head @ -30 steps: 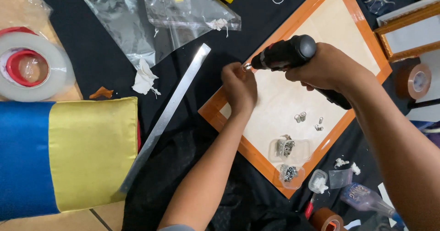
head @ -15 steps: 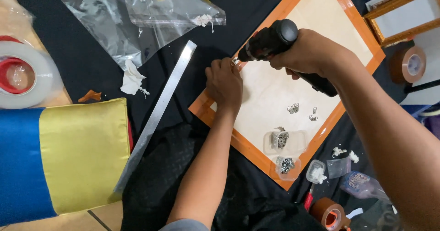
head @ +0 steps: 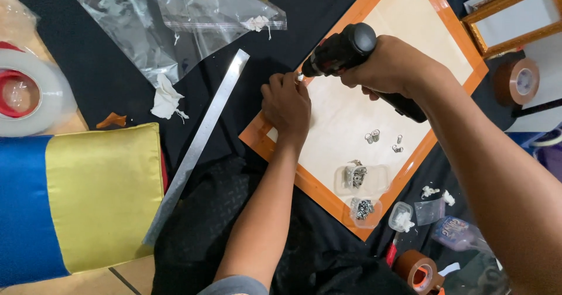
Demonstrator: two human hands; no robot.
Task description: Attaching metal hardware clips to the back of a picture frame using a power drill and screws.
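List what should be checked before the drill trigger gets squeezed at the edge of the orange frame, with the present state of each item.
1. Right hand grips black drill firmly: ok.
2. Drill tip meets small part pinched by left hand: ok.
3. Left fingertips away from bit: not ok, right beside it.
4. Orange frame lies flat on black cloth: ok.
5. Loose metal fittings away from drilling spot: ok.
6. Bit square to frame: cannot tell.

We see a matt black plastic drill [head: 339,52], a brushed metal ruler [head: 199,140], glossy satin cushion [head: 82,204] — and crinkled clear plastic bags [head: 170,20].
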